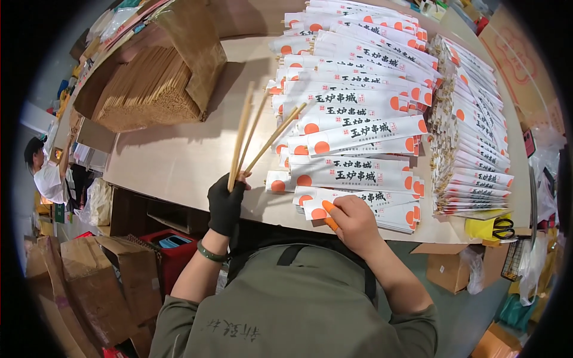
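Note:
My left hand (225, 206), in a black glove with bare fingertips, is closed around a few wooden chopsticks (240, 140). They point up and fan apart above the table. Orange covers sit on fingers of my right hand (357, 225), which pinches the end of a white paper chopstick sleeve (314, 209) with an orange dot, at the near edge of the sleeve pile. Beyond it, a broad overlapping heap of printed sleeves (334, 143) spreads away from me; stick ends poke out of some. Whether the pinched sleeve holds anything is hidden.
An open cardboard box (206, 71) at the far left holds a dense stack of chopsticks (146, 89). More sleeves (474, 131) are piled at the right. Black scissors (503, 228) lie by the right table edge. Cartons (89, 280) stand lower left; another person (51, 176) is at far left.

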`<state>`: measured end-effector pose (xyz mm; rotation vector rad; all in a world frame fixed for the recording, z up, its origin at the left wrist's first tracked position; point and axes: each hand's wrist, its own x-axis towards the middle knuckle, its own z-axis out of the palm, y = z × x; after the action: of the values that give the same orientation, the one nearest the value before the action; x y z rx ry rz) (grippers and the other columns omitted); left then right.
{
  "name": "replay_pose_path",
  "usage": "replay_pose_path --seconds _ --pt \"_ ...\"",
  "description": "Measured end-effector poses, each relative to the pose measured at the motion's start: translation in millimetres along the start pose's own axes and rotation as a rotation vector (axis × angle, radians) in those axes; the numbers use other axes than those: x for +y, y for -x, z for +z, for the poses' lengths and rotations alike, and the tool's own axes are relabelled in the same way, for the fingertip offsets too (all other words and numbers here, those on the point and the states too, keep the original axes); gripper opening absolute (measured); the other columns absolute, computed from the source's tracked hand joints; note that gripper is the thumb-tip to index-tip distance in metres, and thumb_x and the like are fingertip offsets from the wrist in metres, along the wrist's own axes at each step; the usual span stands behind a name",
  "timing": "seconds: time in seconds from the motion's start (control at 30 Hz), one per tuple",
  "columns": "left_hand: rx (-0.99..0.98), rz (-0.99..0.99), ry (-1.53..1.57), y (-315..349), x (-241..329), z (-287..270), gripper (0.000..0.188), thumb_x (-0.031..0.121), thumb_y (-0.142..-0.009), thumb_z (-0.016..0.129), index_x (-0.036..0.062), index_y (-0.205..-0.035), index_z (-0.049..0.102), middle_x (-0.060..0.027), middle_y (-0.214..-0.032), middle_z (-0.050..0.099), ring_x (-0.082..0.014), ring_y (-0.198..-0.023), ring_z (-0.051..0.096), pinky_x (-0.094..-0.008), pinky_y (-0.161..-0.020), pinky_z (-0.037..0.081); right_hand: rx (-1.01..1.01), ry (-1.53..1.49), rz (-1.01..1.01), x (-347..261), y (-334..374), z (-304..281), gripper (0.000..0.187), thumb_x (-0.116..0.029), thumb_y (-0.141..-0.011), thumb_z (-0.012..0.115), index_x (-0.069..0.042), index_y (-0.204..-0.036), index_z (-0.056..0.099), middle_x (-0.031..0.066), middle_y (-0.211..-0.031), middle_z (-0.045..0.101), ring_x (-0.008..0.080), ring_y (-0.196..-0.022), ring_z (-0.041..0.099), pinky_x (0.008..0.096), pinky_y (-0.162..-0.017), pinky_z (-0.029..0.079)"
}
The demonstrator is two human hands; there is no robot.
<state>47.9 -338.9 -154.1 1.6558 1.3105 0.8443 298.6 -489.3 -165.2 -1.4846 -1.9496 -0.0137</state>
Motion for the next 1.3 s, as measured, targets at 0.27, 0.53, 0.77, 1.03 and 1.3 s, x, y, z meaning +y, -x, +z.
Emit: replay_pose_path --seconds 0.27,0.53,0.77,1.03,1.3 --pt "-0.142 -0.139 0.303 14.0 -6.1 -16.4 0.014 0.012 -0.089 0.062 -0.0006 -0.090 0.066 -0.0024 -0.077 0.065 -0.0076 -0.070 0.056 -0.0220 -0.066 0.043 0.006 -0.353 0.533 1.1 -22.0 -12.8 0.015 -0.008 -0.076 0.076 -0.002 -0.084 0.066 0.0044 -0.073 0.053 0.0151 -0.063 0.049 0.0284 -0.056 0.040" --pt "-0.325 -0.111 0.182 10.0 -2.4 -48.9 0.010 0.004 -0.082 0.068 -0.0009 -0.090 0.069 -0.0045 -0.081 0.068 -0.0112 -0.078 0.062 -0.0253 -0.075 0.048 0.042 -0.724 0.702 8.6 -48.6 -44.9 0.015 -0.007 -0.078 0.077 0.000 -0.079 0.064 -0.0005 -0.072 0.050 0.0056 -0.065 0.046 0.0225 -0.058 0.037" --pt "-0.559 0.210 -0.418 -9.2 21.2 -64.5 0.011 0.009 -0.085 0.066 -0.0018 -0.090 0.067 -0.0086 -0.089 0.069 -0.0147 -0.087 0.063 -0.0293 -0.080 0.050 -0.107 -0.239 0.259 4.4 -48.8 -47.0 0.017 -0.011 -0.073 0.078 -0.001 -0.083 0.068 0.0038 -0.074 0.058 0.0182 -0.070 0.056 0.0295 -0.063 0.045" --pt "-0.164 -0.029 0.682 -5.7 41.3 44.1 0.032 0.034 -0.098 0.053 0.0029 -0.092 0.057 -0.0105 -0.100 0.065 -0.0146 -0.081 0.060 -0.0260 -0.069 0.049 0.073 0.029 -0.157 -8.2 -89.0 -20.9 0.023 -0.017 -0.076 0.073 -0.003 -0.091 0.064 0.0082 -0.088 0.058 0.0266 -0.083 0.057 0.0377 -0.071 0.045" --pt "-0.116 -0.139 0.202 -5.1 1.9 14.3 0.019 0.018 -0.093 0.059 0.0016 -0.088 0.066 0.0058 -0.064 0.052 -0.0020 -0.056 0.042 -0.0195 -0.052 0.034 -0.249 0.219 -0.076 -13.3 -9.6 -5.4 0.023 -0.005 -0.075 0.066 0.003 -0.096 0.061 0.0102 -0.092 0.056 0.0259 -0.085 0.056 0.0368 -0.073 0.048"
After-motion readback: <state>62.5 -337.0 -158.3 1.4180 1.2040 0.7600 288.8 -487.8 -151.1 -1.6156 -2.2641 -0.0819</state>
